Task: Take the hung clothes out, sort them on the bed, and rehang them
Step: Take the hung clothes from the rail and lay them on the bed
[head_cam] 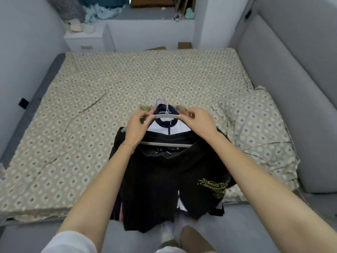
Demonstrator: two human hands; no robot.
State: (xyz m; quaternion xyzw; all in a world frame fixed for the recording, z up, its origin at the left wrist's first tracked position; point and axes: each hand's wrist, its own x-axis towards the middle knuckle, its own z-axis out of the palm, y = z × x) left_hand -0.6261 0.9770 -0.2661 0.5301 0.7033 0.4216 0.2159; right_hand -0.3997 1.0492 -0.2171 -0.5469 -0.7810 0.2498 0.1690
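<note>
A pile of hung clothes lies at the near edge of the bed [127, 84]. On top are black shorts [160, 183] with a yellow print, draped over the bar of a grey hanger [166, 116] with a metal hook. Under them shows a white and navy zip jacket [171, 127]. My left hand [137, 127] pinches the hanger's left shoulder. My right hand [197, 121] pinches its right shoulder. More hanger ends peek out behind the top one.
A crumpled duvet [259, 136] in the same diamond pattern lies at the bed's right side, against a grey padded headboard [284, 73]. A white nightstand [85, 39] stands beyond the bed's far left corner. Cardboard boxes [185, 45] sit behind the far edge.
</note>
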